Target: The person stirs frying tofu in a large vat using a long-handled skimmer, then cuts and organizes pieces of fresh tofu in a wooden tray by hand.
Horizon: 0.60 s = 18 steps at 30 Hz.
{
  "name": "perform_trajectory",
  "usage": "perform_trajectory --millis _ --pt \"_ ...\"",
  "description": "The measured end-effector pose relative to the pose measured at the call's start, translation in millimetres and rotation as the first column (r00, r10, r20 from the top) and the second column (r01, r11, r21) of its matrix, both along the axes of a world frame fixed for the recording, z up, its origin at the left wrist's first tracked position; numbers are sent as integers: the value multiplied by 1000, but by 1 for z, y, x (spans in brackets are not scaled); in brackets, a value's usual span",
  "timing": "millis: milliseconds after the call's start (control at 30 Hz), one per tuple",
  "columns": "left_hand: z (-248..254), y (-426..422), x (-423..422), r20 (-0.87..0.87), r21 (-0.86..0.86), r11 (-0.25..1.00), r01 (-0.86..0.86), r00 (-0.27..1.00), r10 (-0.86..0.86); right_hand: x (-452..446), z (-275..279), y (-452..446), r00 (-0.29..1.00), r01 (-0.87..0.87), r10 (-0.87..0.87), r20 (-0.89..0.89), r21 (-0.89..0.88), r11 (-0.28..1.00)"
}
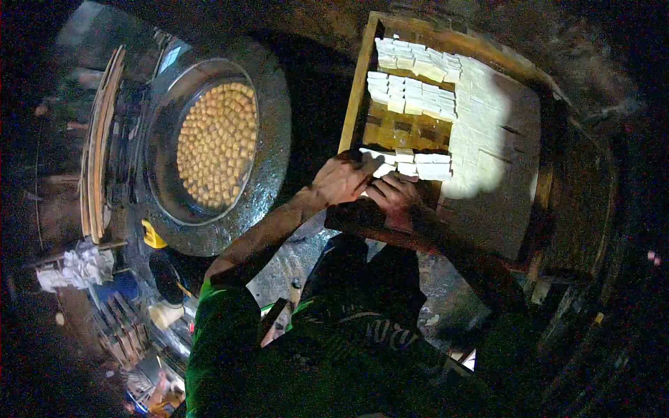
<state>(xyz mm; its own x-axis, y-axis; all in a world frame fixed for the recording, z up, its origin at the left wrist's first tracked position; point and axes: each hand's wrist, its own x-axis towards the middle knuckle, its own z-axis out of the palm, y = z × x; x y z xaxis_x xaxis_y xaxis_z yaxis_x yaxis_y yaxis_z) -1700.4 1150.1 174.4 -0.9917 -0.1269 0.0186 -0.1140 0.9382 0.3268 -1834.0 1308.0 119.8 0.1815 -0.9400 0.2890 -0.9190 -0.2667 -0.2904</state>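
Observation:
Both hands meet at the near left corner of a wooden tray (360, 90). My left hand (343, 181) is bent over the left end of the nearest row of white blocks (432, 169), its fingers curled. Close against it, my right hand (397, 196) has its fingers bent at the front edge of that row. Whether either hand grips a block is hidden by the fingers and shadow. Two more rows of white blocks (412, 96) lie farther back in the tray. To their right is a flat white slab (481, 125) scored into pieces.
On the left, a large round pan (256, 139) set in a dark surround holds many golden-brown pieces (216, 146). A yellow object (152, 235) lies on its near rim. Long wooden strips (100, 153) stand at far left, above crumpled white cloth (82, 266).

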Motion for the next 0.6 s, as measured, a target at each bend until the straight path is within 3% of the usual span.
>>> perform_trajectory --millis 33,100,233,333,400,433,533,600 --pt "-6 -2 4 0 1 1000 4 1000 -4 -1 -1 0 1000 19 -20 -20 -67 998" --pt "-23 -8 12 -10 40 993 109 994 -109 -5 -7 0 1000 1 -1 -22 -5 1000" --pt "-23 0 24 -41 -189 971 145 987 -156 -6 4 5 999 4 -6 40 47 999" --pt "-28 3 21 -25 -259 956 139 988 -151 -7 -11 9 994 -53 39 101 141 989" --pt "-29 7 16 -24 -251 961 119 991 -130 -9 -8 7 997 -20 -11 70 423 906" --pt "-29 7 14 -20 -248 964 100 994 -108 -9 2 7 998 -18 -12 69 423 906" --pt "-39 5 15 19 -266 961 74 997 -72 -8 24 10 992 117 -122 45 106 987" --pt "-39 4 19 11 -264 961 85 996 -85 -13 18 14 992 106 -116 49 170 980"
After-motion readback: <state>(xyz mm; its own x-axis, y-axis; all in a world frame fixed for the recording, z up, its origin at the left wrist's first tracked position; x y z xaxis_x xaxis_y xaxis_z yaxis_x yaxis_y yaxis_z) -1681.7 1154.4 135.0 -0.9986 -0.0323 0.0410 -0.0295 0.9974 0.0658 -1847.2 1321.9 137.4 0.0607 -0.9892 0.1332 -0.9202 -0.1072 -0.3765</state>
